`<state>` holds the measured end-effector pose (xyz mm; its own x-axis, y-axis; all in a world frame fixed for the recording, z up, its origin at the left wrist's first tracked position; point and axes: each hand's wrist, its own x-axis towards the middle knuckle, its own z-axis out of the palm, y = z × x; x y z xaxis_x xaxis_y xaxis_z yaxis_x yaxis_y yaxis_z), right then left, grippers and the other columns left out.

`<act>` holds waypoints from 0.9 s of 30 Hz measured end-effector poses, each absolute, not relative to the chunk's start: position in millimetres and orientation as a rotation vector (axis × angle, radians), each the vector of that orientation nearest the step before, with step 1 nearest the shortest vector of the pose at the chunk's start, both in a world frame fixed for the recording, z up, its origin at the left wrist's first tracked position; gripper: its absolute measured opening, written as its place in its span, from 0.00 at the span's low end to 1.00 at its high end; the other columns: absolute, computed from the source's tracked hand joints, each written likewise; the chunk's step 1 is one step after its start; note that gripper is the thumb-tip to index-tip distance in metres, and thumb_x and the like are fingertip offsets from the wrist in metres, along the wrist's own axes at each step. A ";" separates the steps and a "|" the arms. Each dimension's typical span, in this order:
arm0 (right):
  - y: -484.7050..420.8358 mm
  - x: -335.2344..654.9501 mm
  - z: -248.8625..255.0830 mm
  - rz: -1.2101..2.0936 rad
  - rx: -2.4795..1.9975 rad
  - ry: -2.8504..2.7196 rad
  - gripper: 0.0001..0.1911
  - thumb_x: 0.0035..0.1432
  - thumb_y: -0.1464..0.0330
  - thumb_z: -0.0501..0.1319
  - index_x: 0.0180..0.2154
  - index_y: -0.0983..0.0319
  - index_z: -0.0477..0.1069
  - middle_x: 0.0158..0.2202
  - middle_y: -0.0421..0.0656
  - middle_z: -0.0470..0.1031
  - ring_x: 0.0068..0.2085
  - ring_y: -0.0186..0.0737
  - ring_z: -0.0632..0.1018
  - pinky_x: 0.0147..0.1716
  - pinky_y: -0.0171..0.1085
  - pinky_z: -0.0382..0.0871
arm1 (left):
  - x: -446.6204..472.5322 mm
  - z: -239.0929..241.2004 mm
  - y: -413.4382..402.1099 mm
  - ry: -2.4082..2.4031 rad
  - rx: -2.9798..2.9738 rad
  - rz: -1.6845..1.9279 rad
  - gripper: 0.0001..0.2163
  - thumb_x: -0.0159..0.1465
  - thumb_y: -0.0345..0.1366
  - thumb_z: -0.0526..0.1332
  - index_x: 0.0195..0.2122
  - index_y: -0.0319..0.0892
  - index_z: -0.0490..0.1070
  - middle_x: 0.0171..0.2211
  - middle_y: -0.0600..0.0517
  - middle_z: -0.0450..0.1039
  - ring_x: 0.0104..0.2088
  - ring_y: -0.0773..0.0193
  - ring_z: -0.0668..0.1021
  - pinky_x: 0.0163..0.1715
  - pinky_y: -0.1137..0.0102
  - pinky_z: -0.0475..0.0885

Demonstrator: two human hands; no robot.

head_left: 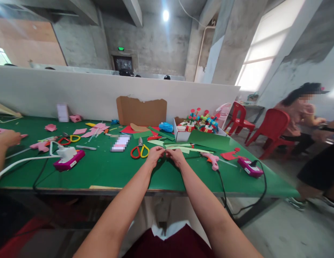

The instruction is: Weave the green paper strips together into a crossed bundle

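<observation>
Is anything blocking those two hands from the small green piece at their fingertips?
Nothing visible does: the left hand and right hand both touch the small green piece, partly hiding it. The pale green strips lie just beyond, the scissors left of the left hand, neither in between.

Pinching sm. green item (164, 146) btwn L hand (155, 154) & R hand (175, 157) over green table (102, 170), nr scissors (140, 141) on L, pink glue gun (214, 161) on R, w/ white box (183, 136) beyond.
</observation>
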<state>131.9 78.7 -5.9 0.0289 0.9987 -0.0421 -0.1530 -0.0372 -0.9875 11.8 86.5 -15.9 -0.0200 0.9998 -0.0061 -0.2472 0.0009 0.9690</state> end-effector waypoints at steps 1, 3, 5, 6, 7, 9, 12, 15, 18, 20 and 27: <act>78.2 131.8 -5.6 1.271 -1.155 -1.065 0.08 0.40 0.68 0.67 0.19 0.64 0.70 0.15 0.39 0.69 0.21 0.32 0.69 0.23 0.33 0.66 | 11.8 -16.4 87.0 1.045 1.022 1.331 0.11 0.41 0.36 0.70 0.20 0.39 0.69 0.17 0.56 0.67 0.17 0.72 0.67 0.19 0.75 0.60; 77.5 131.5 -4.9 1.246 -1.172 -1.085 0.07 0.40 0.68 0.66 0.18 0.63 0.70 0.15 0.38 0.68 0.20 0.32 0.69 0.22 0.32 0.64 | 11.6 -17.2 87.9 1.049 1.039 1.342 0.11 0.42 0.36 0.70 0.20 0.39 0.69 0.16 0.56 0.67 0.17 0.72 0.67 0.19 0.75 0.60; 77.1 130.8 -4.2 1.224 -1.170 -1.098 0.07 0.40 0.68 0.66 0.18 0.63 0.69 0.14 0.38 0.68 0.20 0.31 0.68 0.21 0.32 0.63 | 11.5 -17.4 88.5 1.058 1.047 1.347 0.10 0.42 0.36 0.70 0.20 0.39 0.69 0.16 0.56 0.67 0.17 0.71 0.67 0.19 0.75 0.60; 76.8 130.3 -3.7 1.211 -1.172 -1.101 0.07 0.40 0.68 0.65 0.18 0.63 0.69 0.14 0.38 0.67 0.19 0.31 0.67 0.21 0.32 0.63 | 11.6 -17.3 88.6 1.066 1.049 1.347 0.09 0.43 0.35 0.70 0.19 0.39 0.69 0.15 0.56 0.67 0.17 0.71 0.67 0.19 0.75 0.60; 76.5 129.8 -3.2 1.196 -1.176 -1.104 0.07 0.39 0.68 0.65 0.18 0.63 0.69 0.14 0.38 0.67 0.19 0.31 0.67 0.21 0.32 0.62 | 11.7 -17.1 88.6 1.075 1.049 1.344 0.09 0.43 0.35 0.69 0.19 0.40 0.70 0.15 0.56 0.67 0.17 0.71 0.67 0.19 0.75 0.60; 75.7 129.2 -1.8 1.160 -1.193 -1.118 0.06 0.39 0.69 0.64 0.18 0.63 0.68 0.14 0.37 0.66 0.19 0.31 0.66 0.20 0.32 0.62 | 12.2 -16.6 88.3 1.089 1.042 1.347 0.08 0.43 0.34 0.69 0.19 0.40 0.70 0.15 0.56 0.67 0.17 0.71 0.67 0.19 0.75 0.60; 74.4 129.4 0.1 1.097 -1.210 -1.160 0.05 0.39 0.69 0.63 0.19 0.62 0.67 0.14 0.35 0.65 0.18 0.30 0.65 0.20 0.32 0.61 | 12.9 -16.0 87.9 1.102 1.029 1.359 0.08 0.44 0.33 0.68 0.19 0.40 0.69 0.15 0.56 0.66 0.16 0.72 0.66 0.18 0.75 0.60; 74.5 131.0 0.2 1.045 -1.217 -1.209 0.04 0.39 0.70 0.61 0.20 0.62 0.67 0.14 0.34 0.65 0.18 0.30 0.65 0.21 0.32 0.61 | 12.8 -15.9 87.8 1.112 1.032 1.349 0.08 0.43 0.33 0.69 0.19 0.40 0.70 0.14 0.57 0.66 0.16 0.72 0.66 0.18 0.75 0.61; 76.2 132.7 -2.1 1.025 -1.241 -1.235 0.03 0.40 0.69 0.61 0.22 0.62 0.68 0.14 0.34 0.66 0.19 0.32 0.67 0.21 0.32 0.61 | 12.2 -16.1 87.9 1.117 1.051 1.335 0.08 0.44 0.34 0.69 0.19 0.39 0.70 0.14 0.57 0.66 0.16 0.72 0.67 0.18 0.75 0.60; 77.7 133.5 -4.5 1.020 -1.264 -1.242 0.04 0.40 0.68 0.61 0.23 0.62 0.69 0.15 0.35 0.66 0.19 0.32 0.67 0.22 0.33 0.61 | 12.0 -15.9 87.7 1.118 1.063 1.334 0.08 0.44 0.34 0.69 0.19 0.39 0.70 0.14 0.57 0.66 0.16 0.72 0.67 0.18 0.75 0.60; 82.7 133.7 -9.9 0.895 -1.399 -1.306 0.06 0.41 0.67 0.60 0.26 0.61 0.71 0.15 0.34 0.67 0.21 0.34 0.69 0.24 0.32 0.62 | 12.5 -11.6 84.6 1.149 1.096 1.319 0.07 0.44 0.32 0.68 0.19 0.39 0.70 0.14 0.58 0.66 0.15 0.73 0.66 0.18 0.75 0.60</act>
<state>133.7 82.7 -9.9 0.1489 0.9833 0.1044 0.2578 0.0634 -0.9641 12.5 84.6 -11.6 -0.0586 0.9982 0.0101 -0.1270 -0.0174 0.9918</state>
